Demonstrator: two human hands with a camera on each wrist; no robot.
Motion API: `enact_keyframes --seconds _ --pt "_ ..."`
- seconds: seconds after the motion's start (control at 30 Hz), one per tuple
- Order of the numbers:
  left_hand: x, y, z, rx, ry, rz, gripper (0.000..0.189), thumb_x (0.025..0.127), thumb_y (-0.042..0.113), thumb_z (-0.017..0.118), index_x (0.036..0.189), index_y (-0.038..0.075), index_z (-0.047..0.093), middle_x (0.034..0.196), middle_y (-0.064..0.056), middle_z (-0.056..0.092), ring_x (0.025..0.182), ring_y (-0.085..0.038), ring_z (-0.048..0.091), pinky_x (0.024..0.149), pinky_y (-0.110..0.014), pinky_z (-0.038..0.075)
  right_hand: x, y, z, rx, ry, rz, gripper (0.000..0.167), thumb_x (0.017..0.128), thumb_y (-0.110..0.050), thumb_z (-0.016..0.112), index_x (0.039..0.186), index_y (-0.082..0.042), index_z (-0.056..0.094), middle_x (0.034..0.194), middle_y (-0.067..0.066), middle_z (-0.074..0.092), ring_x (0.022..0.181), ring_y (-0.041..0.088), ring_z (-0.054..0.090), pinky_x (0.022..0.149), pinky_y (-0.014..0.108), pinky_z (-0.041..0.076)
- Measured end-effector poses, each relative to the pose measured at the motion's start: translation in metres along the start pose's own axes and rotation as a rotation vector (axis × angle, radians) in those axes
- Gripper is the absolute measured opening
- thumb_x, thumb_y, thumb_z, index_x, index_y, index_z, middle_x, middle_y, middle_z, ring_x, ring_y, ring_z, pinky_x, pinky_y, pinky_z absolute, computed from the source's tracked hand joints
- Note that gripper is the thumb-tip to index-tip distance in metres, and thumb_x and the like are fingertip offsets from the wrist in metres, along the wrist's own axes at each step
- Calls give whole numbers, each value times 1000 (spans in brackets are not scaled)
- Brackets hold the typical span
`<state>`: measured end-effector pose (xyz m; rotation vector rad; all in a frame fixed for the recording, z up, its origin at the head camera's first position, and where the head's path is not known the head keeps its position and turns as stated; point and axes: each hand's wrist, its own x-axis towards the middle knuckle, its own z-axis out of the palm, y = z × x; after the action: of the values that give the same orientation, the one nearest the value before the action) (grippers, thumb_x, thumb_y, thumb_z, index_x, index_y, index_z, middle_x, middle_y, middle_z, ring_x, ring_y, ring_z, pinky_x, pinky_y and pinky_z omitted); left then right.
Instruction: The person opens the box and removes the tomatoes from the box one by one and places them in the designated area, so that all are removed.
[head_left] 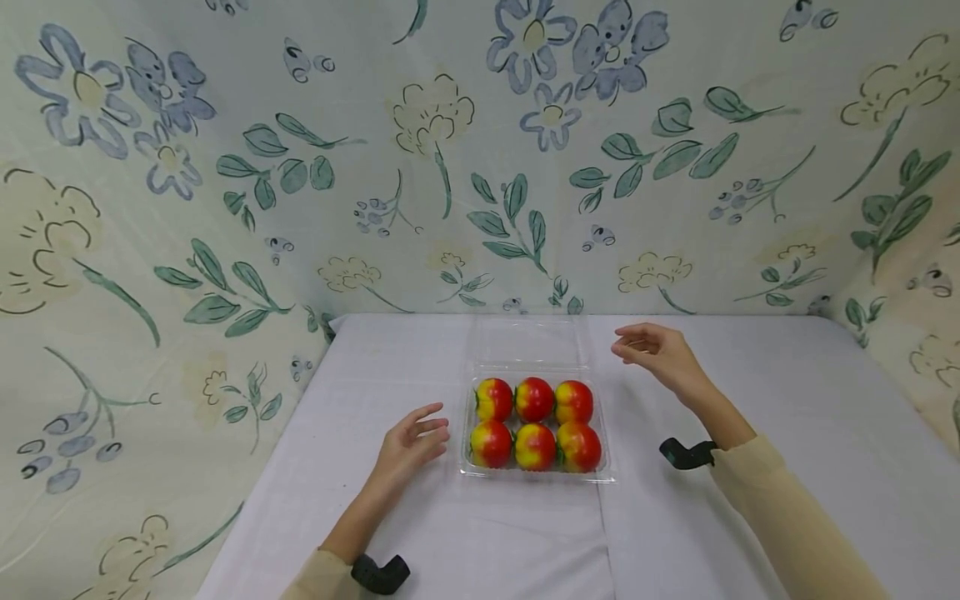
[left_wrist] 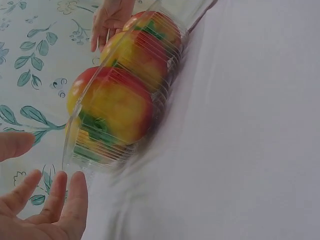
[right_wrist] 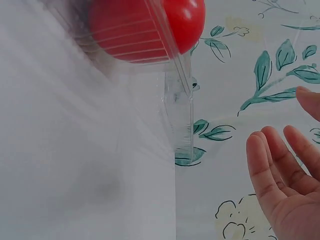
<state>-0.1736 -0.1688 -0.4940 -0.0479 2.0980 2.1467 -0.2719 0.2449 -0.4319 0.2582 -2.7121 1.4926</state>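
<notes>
A clear plastic clamshell box [head_left: 606, 477] stands on the table with its lid [head_left: 528, 343] folded back towards the wall. Inside it, two rows of round red-and-yellow fruits [head_left: 536, 447] show green leafy tops, like tomatoes or persimmons. Just left of the box is my left hand [head_left: 412, 442], fingers loosely spread and holding nothing; in the left wrist view its fingertips [left_wrist: 77, 185] come close to the box's lower corner. My right hand [head_left: 660, 358] hovers right of the raised lid, fingers slightly bent, with a gap between it and the plastic.
White cloth [head_left: 360, 375] covers the table, with a crease running forward from the box. A flower-print curtain [head_left: 300, 208] hangs behind the table and along both sides. Black wrist bands [head_left: 381, 575] sit below each hand.
</notes>
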Motion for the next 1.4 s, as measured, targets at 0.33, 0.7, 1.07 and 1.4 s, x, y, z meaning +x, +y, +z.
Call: enact_keyframes --seconds 0.33,0.7,1.07,1.4 --pt "12 1 4 98 -39 101 50 96 9 66 143 4 51 127 -26 59 110 -39 63 87 -36 56 -23 -10 8 60 -51 -53 44 94 -27 71 128 0 61 115 19 68 102 33 65 81 20 54" --pt "22 0 5 154 -53 111 52 95 9 68 144 6 51 125 -25 61 106 -41 64 86 -32 57 -39 -8 18 108 -130 -113 38 93 -23 73 123 -2 63 113 20 66 99 29 65 81 21 56" --pt "31 -2 7 155 -92 121 55 94 7 68 146 5 48 124 -23 61 104 -37 66 84 -37 58 -54 -12 29 112 -250 -248 39 89 -13 77 123 0 63 113 16 67 99 32 64 85 25 55" --pt "36 -5 10 186 -129 150 55 95 11 68 145 2 47 122 -26 60 100 -39 67 80 -37 59 -67 -8 35 86 -281 -317 46 85 -12 80 125 -1 62 117 14 65 105 31 61 92 40 55"
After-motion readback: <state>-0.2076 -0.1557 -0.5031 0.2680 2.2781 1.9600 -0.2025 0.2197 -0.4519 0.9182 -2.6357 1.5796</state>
